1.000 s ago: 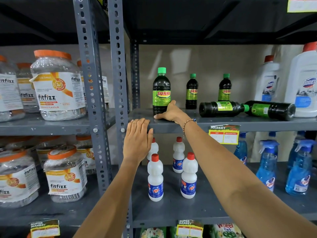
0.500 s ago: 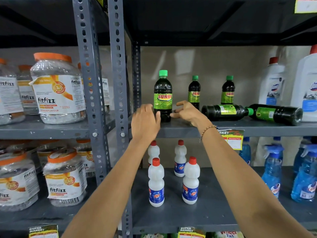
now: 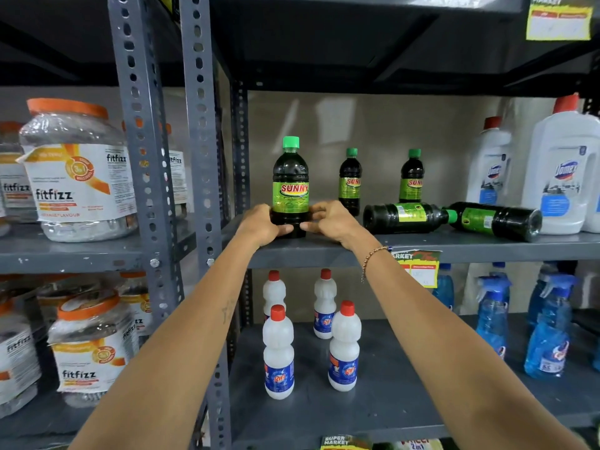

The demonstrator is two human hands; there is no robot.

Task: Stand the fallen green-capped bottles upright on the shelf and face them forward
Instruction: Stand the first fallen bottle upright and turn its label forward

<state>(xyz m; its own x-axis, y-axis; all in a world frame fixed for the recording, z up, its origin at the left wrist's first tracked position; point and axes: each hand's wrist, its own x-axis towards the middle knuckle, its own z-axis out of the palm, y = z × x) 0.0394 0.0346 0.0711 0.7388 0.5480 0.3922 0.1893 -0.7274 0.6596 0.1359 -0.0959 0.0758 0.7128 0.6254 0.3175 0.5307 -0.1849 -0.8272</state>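
Both hands, left hand (image 3: 259, 227) and right hand (image 3: 331, 220), grip the upright front bottle (image 3: 290, 186); two fallen bottles (image 3: 404, 217) lie beside it on the grey shelf (image 3: 487, 246).

On the left rack stand big clear jars (image 3: 78, 170) with orange lids, on the lower shelf there are four white bottles (image 3: 278, 352) with red caps and blue spray bottles (image 3: 548, 326) to the right, and large white jugs (image 3: 563, 167) with red caps stand at the far right above.
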